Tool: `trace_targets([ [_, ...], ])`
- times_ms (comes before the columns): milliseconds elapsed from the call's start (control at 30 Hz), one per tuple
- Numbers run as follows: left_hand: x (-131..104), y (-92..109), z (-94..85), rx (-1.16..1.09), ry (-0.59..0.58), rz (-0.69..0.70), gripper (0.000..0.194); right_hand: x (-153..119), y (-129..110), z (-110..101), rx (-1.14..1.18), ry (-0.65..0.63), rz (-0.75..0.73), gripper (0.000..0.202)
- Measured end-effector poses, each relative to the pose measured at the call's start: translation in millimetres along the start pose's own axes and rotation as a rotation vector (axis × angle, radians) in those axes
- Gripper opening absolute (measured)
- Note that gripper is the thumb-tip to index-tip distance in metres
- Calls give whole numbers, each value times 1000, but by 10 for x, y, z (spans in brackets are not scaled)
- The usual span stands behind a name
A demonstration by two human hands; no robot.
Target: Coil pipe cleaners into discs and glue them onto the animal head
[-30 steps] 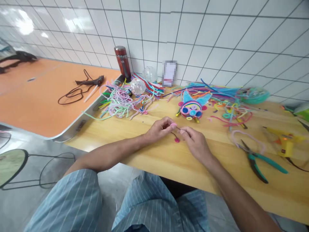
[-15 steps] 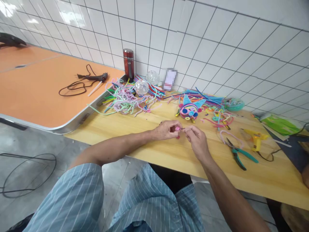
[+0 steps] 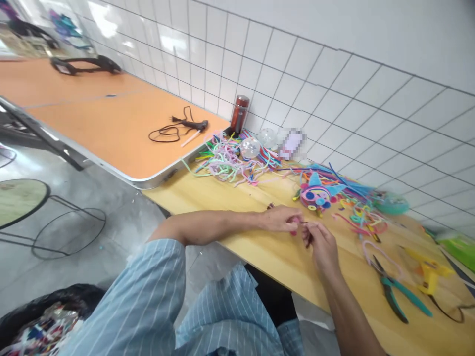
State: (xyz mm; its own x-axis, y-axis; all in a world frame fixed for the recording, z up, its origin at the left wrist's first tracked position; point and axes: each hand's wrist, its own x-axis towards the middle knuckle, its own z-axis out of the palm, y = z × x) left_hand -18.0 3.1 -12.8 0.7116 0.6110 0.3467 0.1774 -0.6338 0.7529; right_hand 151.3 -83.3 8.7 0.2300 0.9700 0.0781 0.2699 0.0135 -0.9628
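My left hand (image 3: pixel 281 218), its fingers closed, pinches a small pink fuzzy piece (image 3: pixel 296 218) above the wooden table. Facing it, my right hand (image 3: pixel 319 242) is closed in a pinch on a thin dark strand that reaches toward the pink piece; its exact kind is too small to tell. A reddish bit (image 3: pixel 293 233) shows just below my left fingers. Beyond the hands lies a colourful animal-face craft (image 3: pixel 315 196) with blue pointed ears and round discs. Teal-handled pliers (image 3: pixel 399 291) rest to the right of my right hand.
Loose pipe cleaners (image 3: pixel 230 160) pile up at the table's back left, beside clear balls (image 3: pixel 250 148) and a red thermos (image 3: pixel 239 114). A yellow glue gun (image 3: pixel 430 272) lies at right. An orange table (image 3: pixel 111 133) adjoins at left, holding a black corded tool (image 3: pixel 195 124).
The view has swung left, so the table's things appear farther right and lower. A black-lined waste bin now shows at lower left. Both hands stay together at the pink piece.
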Motion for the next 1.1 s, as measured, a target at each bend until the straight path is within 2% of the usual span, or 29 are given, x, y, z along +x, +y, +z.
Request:
trace_targets([
  [167, -6, 35, 47, 120, -47, -7, 17, -67, -54, -78, -117, -32, -9, 48],
  [300, -5, 7, 76, 197, -95, 17, 20, -53, -44, -107, -240, -49, 6, 45],
  [433, 9, -69, 10, 311, -116, -60, 22, -26, 43, -48, -283, -135, 45, 41],
  [500, 17, -113, -49, 372, -95, -115, 28, -66, 71, -53, -332, -195, 3, 39],
  [567, 22, -149, -103, 413, -62, -168, 43, -142, 69, -152, -456, -210, -141, 34],
  [600, 21, -162, -121, 422, -58, -185, 49, -184, 63, -251, -515, -176, -211, 33],
  [667, 6, -168, -131, 422, -16, -178, 43, -263, 61, -552, -587, -64, -244, 32],
  [767, -45, -129, -87, 387, 75, -38, 22, -352, 139, -1210, -657, 194, -101, 34],
  [833, -83, -84, -34, 413, 72, 58, 22, -395, 251, -1695, -715, 413, 21, 40],
  [900, -106, -41, 27, 508, 58, 79, 23, -419, 394, -2123, -754, 568, 159, 46],
  [1000, -103, -9, 104, 636, 11, -65, 32, -398, 618, -2538, -839, 648, 223, 52],
  [1100, -83, -32, 131, 664, -15, -181, 32, -317, 782, -2719, -933, 608, 190, 53],
])
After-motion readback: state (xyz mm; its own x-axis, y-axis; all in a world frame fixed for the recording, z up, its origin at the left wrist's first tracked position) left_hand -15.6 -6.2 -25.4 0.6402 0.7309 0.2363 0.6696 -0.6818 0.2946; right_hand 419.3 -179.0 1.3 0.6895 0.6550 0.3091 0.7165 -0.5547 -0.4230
